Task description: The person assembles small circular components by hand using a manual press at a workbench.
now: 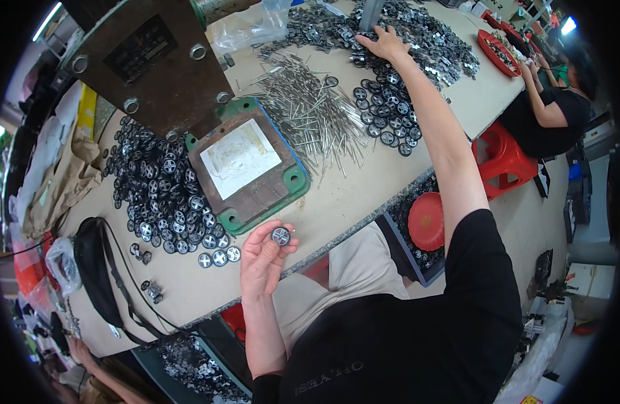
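Observation:
Between the thumb and fingers of my left hand (261, 261) is a small black toy wheel (280, 236) with silver spokes, and a bit of a thin pin shows beside it. This hand is just in front of the green base (298, 180) of a machine. My right arm reaches far across the table, and my right hand (388, 46), thumb and fingers apart, is over a heap of small black and silver parts (444, 47). Nothing shows in its grip. Thin metal pins (303, 101) lie loose between the base and a group of wheels (390, 111).
A heavy brown machine head (148, 60) overhangs the base, which bears a white sheet (240, 158). More wheels (165, 178) are heaped to its left. A black pouch (98, 276) lies at the left edge. A red stool (501, 161) and a co-worker (559, 101) are to the right.

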Tool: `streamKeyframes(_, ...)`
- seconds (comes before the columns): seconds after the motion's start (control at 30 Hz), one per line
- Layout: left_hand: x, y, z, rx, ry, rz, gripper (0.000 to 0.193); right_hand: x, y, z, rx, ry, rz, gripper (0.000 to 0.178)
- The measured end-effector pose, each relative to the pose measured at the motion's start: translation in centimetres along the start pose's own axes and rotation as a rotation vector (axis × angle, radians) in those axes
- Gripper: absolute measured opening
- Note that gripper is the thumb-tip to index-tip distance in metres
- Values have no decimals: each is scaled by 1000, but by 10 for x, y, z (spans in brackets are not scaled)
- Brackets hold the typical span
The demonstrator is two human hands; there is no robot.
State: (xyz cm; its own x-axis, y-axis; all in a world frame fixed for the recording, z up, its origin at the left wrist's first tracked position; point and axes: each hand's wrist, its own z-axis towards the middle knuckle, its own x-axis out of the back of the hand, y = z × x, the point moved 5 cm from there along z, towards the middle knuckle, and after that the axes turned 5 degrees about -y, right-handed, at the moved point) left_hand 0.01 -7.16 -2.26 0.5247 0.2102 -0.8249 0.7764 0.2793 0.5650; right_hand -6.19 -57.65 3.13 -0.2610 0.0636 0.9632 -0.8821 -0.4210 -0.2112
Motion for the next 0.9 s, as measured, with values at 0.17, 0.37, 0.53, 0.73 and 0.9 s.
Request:
streamKeyframes(0.17, 1, 2, 0, -6, 28, 73, 31, -4, -16, -33, 204, -136, 104, 76)
streamKeyframes(0.37, 0, 1, 2, -2, -6, 24, 32, 7, -37, -57, 534, -120, 351, 54)
streamKeyframes(0.53, 0, 1, 0, -14, 1, 33, 32, 24, -66, -82, 486, -246, 433, 36)
streamKeyframes(0.73, 0, 0, 1, -19, 5, 69, 33, 43, -93, -138, 697, -290, 328, 30)
streamKeyframes(0.9, 1, 1, 1, -22, 4, 66, 32, 45, -86, -145, 633, -201, 405, 25)
